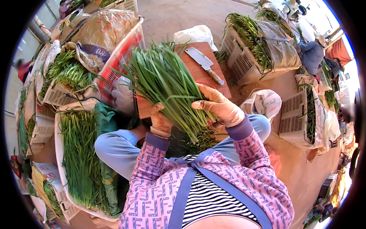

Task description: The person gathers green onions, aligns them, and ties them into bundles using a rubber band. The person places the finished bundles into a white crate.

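Observation:
A thick bunch of long green leafy stalks, like garlic chives, is held in front of me above a reddish-brown board. My left hand, in a stained thin glove, grips the bunch from its left side near the lower stems. On the right, my right hand, gloved too, holds the cut stem ends, thumb across them. A cleaver with a worn handle lies on the board, just beyond the leaves. Loose trimmings lie below the bunch, between my legs.
A white crate of long green stalks stands at my left, a green sack beside it. Crates of greens stand at upper right, more at right. A red-and-white crate is at upper left. A white bag lies near my right knee. People sit farther off.

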The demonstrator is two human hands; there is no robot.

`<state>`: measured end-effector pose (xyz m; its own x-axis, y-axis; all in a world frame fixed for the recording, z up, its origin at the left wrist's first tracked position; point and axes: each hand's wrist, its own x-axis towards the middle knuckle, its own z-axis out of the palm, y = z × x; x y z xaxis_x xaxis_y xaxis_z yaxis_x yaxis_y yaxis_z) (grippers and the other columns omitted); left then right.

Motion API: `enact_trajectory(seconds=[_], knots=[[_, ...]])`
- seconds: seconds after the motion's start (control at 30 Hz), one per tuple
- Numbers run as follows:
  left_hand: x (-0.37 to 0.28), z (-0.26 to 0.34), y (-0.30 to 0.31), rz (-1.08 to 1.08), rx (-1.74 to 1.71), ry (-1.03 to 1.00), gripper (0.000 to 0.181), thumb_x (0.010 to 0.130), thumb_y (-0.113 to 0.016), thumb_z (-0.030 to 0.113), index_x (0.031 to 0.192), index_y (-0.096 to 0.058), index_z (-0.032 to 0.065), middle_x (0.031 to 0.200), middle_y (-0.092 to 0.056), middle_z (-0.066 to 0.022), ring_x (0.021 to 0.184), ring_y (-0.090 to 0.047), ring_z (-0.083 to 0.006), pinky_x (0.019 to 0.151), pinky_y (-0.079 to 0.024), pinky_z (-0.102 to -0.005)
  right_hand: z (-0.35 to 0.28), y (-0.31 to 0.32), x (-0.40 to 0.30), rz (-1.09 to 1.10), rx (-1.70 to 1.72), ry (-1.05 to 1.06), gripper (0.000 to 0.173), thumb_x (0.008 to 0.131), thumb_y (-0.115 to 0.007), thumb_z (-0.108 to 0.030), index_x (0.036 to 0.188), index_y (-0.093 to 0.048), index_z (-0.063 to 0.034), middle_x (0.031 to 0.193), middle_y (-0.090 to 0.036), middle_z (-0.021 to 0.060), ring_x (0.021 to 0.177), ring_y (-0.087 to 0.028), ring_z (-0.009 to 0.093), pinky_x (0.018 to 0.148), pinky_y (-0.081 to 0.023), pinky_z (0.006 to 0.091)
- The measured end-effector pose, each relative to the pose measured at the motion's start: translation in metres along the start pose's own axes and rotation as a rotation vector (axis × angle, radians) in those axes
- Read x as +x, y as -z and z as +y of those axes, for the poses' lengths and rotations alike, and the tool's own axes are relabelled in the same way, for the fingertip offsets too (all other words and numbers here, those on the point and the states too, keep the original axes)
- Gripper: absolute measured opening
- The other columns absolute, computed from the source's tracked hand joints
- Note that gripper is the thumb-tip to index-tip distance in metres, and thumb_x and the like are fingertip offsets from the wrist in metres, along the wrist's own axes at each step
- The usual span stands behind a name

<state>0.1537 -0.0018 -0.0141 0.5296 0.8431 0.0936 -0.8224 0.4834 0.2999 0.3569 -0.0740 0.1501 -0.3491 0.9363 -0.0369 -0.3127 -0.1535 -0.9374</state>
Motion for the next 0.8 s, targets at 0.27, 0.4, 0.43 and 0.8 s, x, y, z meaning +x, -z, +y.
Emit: enact_trajectory(seconds=[0.27, 0.4, 0.43, 0.8], knots=[[0.015, -0.005, -0.034, -0.094, -0.179, 0.102, 0.071, 0.094, -0.044, 0.054, 0.143, -0.038, 0.0038, 0.144, -0.043, -0.0213, 0.130, -0.045, -0.0357, 0.107, -0.040, -0.0503, 0.032, 0.006, 0.004, 0.033, 0.125, -0.095, 0.057, 0.088, -0.069, -0.016, 0.139, -0.047, -0.0027, 0.132, -0.057, 0.0056, 0.121, -0.051, 0.016, 0.105, -0.036, 0.0312], [0.024, -0.013, -0.069, -0.106, -0.020, 0.080, 0.074, 0.093, -0.045, 0.057, 0.144, -0.037, 0.0042, 0.144, -0.043, -0.0210, 0.130, -0.045, -0.0348, 0.108, -0.040, -0.0495, 0.009, 0.010, 0.006, 0.082, 0.118, -0.230, 0.051, 0.091, -0.067, -0.021, 0.135, -0.050, -0.0006, 0.124, -0.061, 0.0058, 0.114, -0.055, 0.014, 0.100, -0.041, 0.0298], [0.026, -0.013, -0.081, -0.113, 0.025, 0.075, 0.074, 0.093, -0.045, 0.058, 0.144, -0.037, 0.0043, 0.144, -0.043, -0.0209, 0.130, -0.045, -0.0346, 0.108, -0.040, -0.0493, 0.003, 0.011, 0.008, 0.059, 0.151, -0.299, 0.048, 0.094, -0.064, -0.021, 0.134, -0.051, 0.0012, 0.123, -0.061, 0.0043, 0.113, -0.054, 0.011, 0.101, -0.040, 0.0273], [0.030, 0.001, -0.044, -0.072, -0.092, -0.204, 0.072, 0.088, -0.062, 0.048, 0.141, -0.042, 0.0042, 0.139, -0.049, -0.0179, 0.122, -0.052, -0.0369, 0.105, -0.043, -0.0517, 0.039, -0.029, 0.000, 0.484, -0.310, 0.819, 0.077, 0.097, -0.045, -0.055, 0.146, -0.032, 0.0022, 0.152, -0.032, 0.0170, 0.137, -0.037, 0.027, 0.113, -0.028, 0.0400]])
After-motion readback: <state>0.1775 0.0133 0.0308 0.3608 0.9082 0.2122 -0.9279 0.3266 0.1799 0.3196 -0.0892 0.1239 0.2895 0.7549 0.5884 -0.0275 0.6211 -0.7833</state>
